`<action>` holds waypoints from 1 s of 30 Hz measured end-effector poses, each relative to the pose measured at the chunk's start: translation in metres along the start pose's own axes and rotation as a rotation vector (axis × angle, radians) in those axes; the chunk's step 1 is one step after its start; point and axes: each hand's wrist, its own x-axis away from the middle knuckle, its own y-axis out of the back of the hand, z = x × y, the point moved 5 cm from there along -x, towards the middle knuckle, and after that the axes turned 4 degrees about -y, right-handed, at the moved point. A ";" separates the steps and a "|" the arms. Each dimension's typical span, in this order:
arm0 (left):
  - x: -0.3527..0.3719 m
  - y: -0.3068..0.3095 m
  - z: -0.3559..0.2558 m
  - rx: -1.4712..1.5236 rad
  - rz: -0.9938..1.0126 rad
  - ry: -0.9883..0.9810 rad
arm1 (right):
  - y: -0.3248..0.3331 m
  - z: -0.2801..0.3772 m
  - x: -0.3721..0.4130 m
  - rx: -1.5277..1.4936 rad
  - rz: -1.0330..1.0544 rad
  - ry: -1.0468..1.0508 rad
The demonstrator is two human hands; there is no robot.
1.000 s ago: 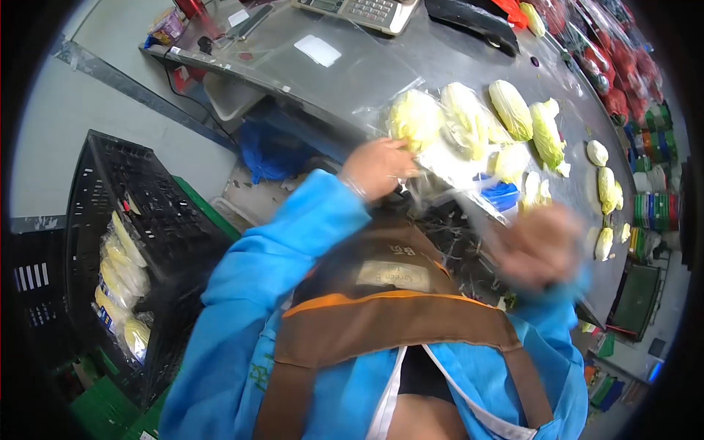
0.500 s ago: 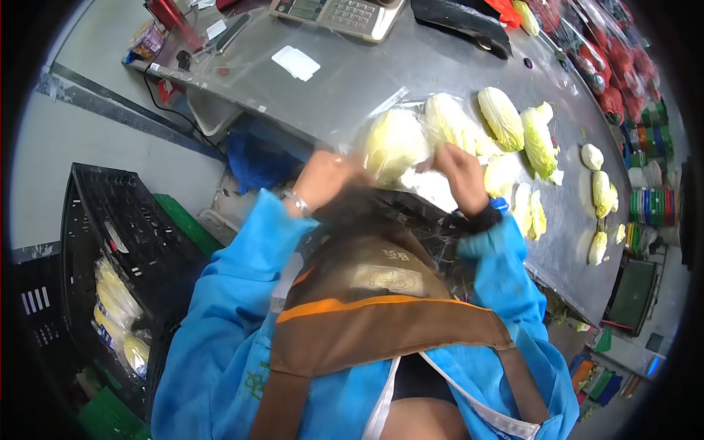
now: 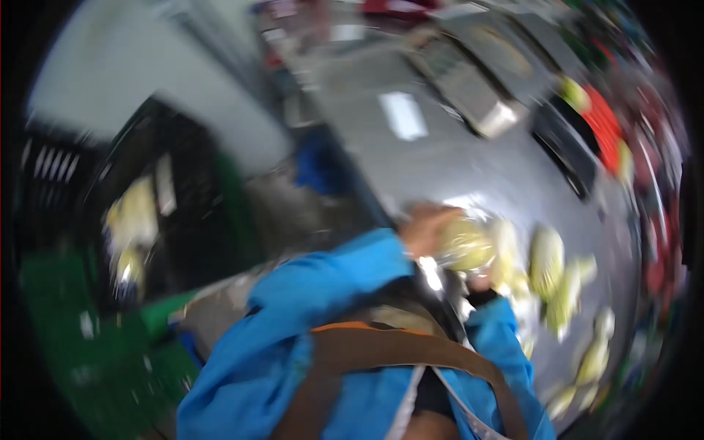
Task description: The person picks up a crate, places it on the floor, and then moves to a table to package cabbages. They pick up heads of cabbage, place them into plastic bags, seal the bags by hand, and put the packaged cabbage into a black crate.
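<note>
A pale yellow-green cabbage (image 3: 467,244) in clear plastic wrap lies at the near edge of the metal table. Against its left side is my left hand (image 3: 427,229), fingers curled toward it and smeared by motion. Mostly hidden under the cabbage's lower right, my right hand (image 3: 480,280) touches it; its fingers cannot be made out. Just to the right stand more cabbages, among them one whole head (image 3: 546,262) and a leafier one (image 3: 568,293).
A scale (image 3: 469,81) and a black object (image 3: 565,147) lie on the metal table (image 3: 367,132), near a white card (image 3: 403,116). On the left, a black crate (image 3: 198,198) holds wrapped cabbages (image 3: 136,220). Green crates (image 3: 66,330) sit lower left. Red bagged goods (image 3: 653,183) line the right.
The view has turned toward the left, so the table and crates appear shifted and tilted. The wrapped cabbage remains between my hands, now with its plastic drawn closer around it.
</note>
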 end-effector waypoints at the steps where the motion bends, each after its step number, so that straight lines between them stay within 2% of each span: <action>1: -0.008 0.001 -0.009 -0.101 -0.065 0.029 | 0.014 -0.015 -0.005 -0.205 0.346 -0.308; 2: -0.022 0.001 0.001 0.109 -0.053 0.125 | -0.026 0.033 0.010 -0.209 0.133 -0.201; 3: -0.017 0.003 -0.041 -0.450 -0.081 -0.152 | -0.026 0.040 0.010 -0.183 -0.012 -0.387; 4: 0.004 0.005 -0.089 -0.599 -0.076 -0.149 | -0.039 0.054 0.004 -0.095 0.022 -0.304; 5: 0.020 0.012 -0.121 -0.684 -0.177 -0.148 | -0.075 0.083 0.007 -0.091 0.172 -0.128; 6: 0.036 0.028 -0.138 -0.710 -0.239 -0.134 | -0.112 0.111 0.011 -0.058 0.178 -0.090; 8: 0.068 0.067 -0.181 -0.614 -0.464 -0.184 | -0.160 0.140 0.004 0.148 0.344 0.035; 10: 0.124 0.092 -0.241 0.105 -0.325 -0.249 | -0.239 0.185 0.035 0.143 0.527 0.166; 11: 0.159 0.119 -0.253 0.254 -0.303 -0.198 | -0.282 0.202 0.046 0.128 0.734 0.138; 12: 0.209 0.149 -0.275 -0.427 -0.362 -0.101 | -0.314 0.212 0.055 0.109 0.935 0.107; 13: 0.259 0.177 -0.281 0.176 -0.583 -0.182 | -0.326 0.206 0.056 0.137 0.964 0.126; 14: 0.318 0.197 -0.297 0.315 -0.861 -0.237 | -0.339 0.197 0.055 0.164 0.987 0.145; 15: 0.350 0.210 -0.326 0.092 -0.715 -0.430 | -0.344 0.184 0.048 0.254 0.963 0.155; 16: 0.399 0.252 -0.324 0.132 -0.778 -0.269 | -0.348 0.170 0.041 0.353 0.871 0.146; 18: 0.489 0.324 -0.307 -0.166 -1.020 -0.099 | -0.343 0.141 0.021 0.442 0.703 0.152; 20: 0.581 0.398 -0.265 -0.349 -1.165 0.148 | -0.334 0.124 0.007 0.382 0.513 0.036; 21: 0.622 0.437 -0.240 -0.501 -1.137 0.178 | -0.330 0.123 0.004 0.411 0.410 -0.001; 22: 0.658 0.465 -0.211 -0.453 -1.118 0.145 | -0.325 0.122 0.000 0.424 0.363 -0.007; 23: 0.666 0.466 -0.200 -0.535 -1.031 0.208 | -0.324 0.121 -0.002 0.404 0.347 0.002; 24: 0.663 0.485 -0.182 -0.340 -0.847 0.282 | -0.317 0.119 -0.001 0.386 0.305 0.014; 26: 0.677 0.496 -0.168 -0.441 -0.854 0.607 | -0.318 0.121 0.005 0.340 0.270 -0.041; 27: 0.677 0.502 -0.175 -0.606 -0.794 0.774 | -0.314 0.113 0.005 0.352 0.301 -0.014; 28: 0.674 0.509 -0.189 -0.911 -0.661 0.970 | -0.312 0.106 0.007 0.420 0.311 0.086; 29: 0.668 0.507 -0.210 -1.387 -0.477 1.106 | -0.311 0.101 0.013 0.460 0.262 0.094; 30: 0.649 0.510 -0.240 -1.798 -0.419 0.991 | -0.313 0.097 0.018 0.505 0.234 0.101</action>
